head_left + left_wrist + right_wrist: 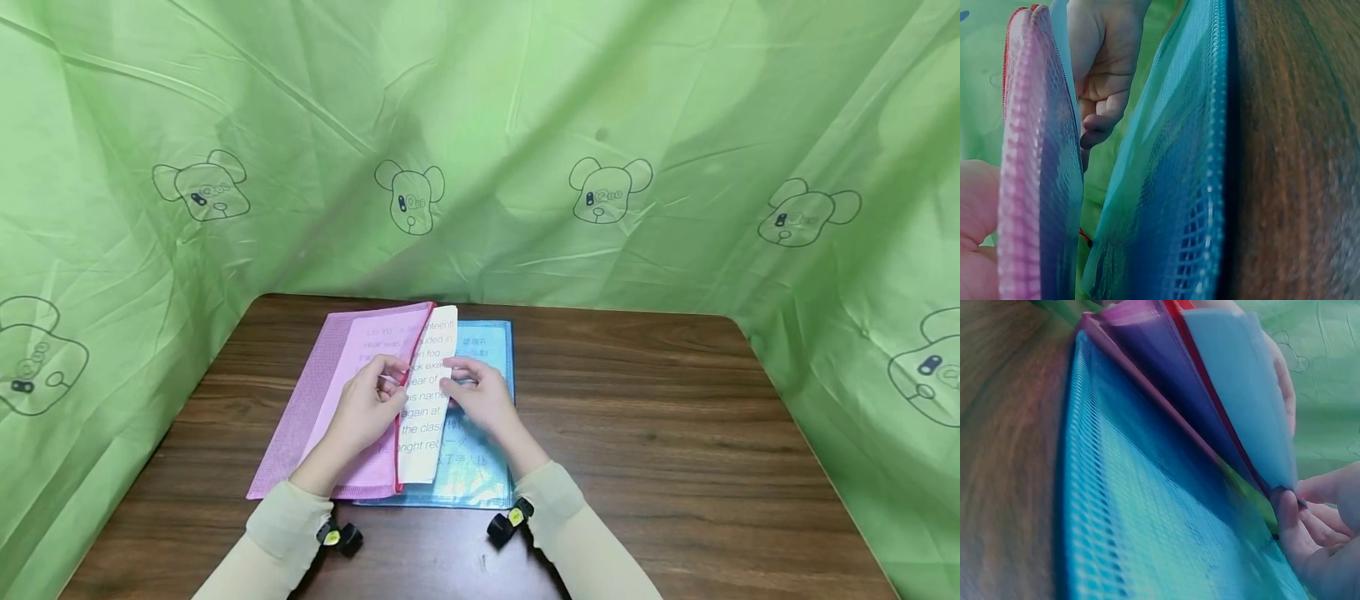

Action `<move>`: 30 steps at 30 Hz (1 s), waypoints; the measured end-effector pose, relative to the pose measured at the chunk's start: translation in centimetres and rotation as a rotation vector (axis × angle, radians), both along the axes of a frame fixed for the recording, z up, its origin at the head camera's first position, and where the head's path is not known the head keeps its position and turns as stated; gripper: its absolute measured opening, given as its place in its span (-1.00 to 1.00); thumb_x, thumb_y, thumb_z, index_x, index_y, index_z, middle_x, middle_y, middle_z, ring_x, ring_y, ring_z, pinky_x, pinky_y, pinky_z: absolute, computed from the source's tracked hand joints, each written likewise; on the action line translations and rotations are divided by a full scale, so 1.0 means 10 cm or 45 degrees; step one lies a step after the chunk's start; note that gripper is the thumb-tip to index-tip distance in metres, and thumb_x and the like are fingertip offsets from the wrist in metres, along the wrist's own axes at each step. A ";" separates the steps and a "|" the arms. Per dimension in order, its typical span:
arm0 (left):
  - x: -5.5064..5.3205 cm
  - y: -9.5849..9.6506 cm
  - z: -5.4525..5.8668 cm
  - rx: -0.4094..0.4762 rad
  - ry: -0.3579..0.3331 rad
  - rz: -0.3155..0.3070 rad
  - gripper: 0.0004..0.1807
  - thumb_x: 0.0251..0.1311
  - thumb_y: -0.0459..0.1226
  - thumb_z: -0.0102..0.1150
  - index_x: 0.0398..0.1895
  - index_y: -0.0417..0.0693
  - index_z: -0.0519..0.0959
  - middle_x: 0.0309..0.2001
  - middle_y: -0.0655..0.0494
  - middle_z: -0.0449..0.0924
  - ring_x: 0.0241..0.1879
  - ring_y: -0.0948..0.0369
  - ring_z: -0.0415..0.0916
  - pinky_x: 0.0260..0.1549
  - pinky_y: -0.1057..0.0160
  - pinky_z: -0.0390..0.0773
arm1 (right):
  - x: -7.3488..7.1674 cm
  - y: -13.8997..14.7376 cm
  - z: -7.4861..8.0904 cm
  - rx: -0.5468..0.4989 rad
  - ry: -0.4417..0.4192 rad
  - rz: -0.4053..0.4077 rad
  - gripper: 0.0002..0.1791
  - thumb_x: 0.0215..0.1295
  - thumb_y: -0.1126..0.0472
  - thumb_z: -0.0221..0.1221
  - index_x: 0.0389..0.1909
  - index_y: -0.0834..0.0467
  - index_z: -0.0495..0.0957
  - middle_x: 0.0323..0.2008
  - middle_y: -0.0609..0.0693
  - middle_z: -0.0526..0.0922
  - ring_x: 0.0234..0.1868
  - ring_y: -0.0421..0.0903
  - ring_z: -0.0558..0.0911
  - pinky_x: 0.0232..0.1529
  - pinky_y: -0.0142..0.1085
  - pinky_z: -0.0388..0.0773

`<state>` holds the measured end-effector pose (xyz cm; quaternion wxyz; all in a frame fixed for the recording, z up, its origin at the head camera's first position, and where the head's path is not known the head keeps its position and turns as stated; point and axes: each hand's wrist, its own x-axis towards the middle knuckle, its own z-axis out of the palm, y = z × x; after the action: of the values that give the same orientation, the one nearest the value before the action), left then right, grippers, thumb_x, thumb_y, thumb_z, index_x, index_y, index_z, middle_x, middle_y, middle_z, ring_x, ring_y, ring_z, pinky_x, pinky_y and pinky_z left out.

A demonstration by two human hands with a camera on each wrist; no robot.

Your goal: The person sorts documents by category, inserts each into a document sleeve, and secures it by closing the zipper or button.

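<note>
A pink zip pouch (288, 442) with a red zipper edge is tilted up at its right side. Partly out of its open edge sticks a white sheet of paper (422, 417) printed with large English words; the rest shows through the pink. My left hand (367, 408) grips the pouch near the middle of the zipper edge. At the paper's right edge, my right hand (486, 402) pinches the sheet between thumb and fingers. Beneath both lies a blue mesh zip pouch (480, 483), flat on the table, with printed characters showing through. In the right wrist view the paper (1241, 381) stands beyond the red zipper.
The dark wood table (637, 433) stretches out to the right of the pouches. A green curtain (510, 100) with printed bear heads surrounds the table at the back and sides. Black wrist cameras (341, 537) are strapped to both wrists.
</note>
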<state>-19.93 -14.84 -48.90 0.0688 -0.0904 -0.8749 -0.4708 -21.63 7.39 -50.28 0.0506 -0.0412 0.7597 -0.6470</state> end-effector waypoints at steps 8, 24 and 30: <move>0.01 -0.01 0.00 0.014 -0.014 0.004 -0.59 0.20 -0.51 0.28 0.12 -0.09 0.63 -0.09 0.03 0.68 -0.25 0.17 0.59 -0.29 0.38 0.59 | -0.03 0.05 0.01 -0.135 -0.058 -0.036 -0.62 0.41 0.40 0.40 0.22 0.24 0.72 -0.05 0.13 0.81 -0.29 0.04 0.83 -0.14 -0.07 0.82; 0.01 0.03 -0.01 0.063 0.087 -0.059 -0.53 0.17 -0.58 0.23 0.16 -0.15 0.60 -0.08 -0.04 0.69 -0.31 0.22 0.61 -0.34 0.37 0.64 | -0.02 -0.14 0.02 -0.139 0.022 -0.008 -0.61 0.35 0.46 0.43 0.19 0.29 0.74 -0.12 0.13 0.85 -0.31 -0.11 0.82 -0.21 -0.19 0.81; 0.00 0.03 -0.01 0.067 0.091 -0.056 -0.51 0.17 -0.60 0.23 0.18 -0.15 0.59 -0.09 -0.03 0.69 -0.31 0.21 0.61 -0.33 0.38 0.64 | -0.03 -0.20 0.06 -0.066 0.072 0.008 -0.63 0.36 0.44 0.44 0.18 0.28 0.74 -0.11 0.14 0.86 -0.35 -0.11 0.82 -0.27 -0.22 0.80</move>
<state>-19.90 -14.50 -49.02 0.0921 -0.1247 -0.8569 -0.4916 -21.90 5.34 -49.71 0.0301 -0.0630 0.7436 -0.6650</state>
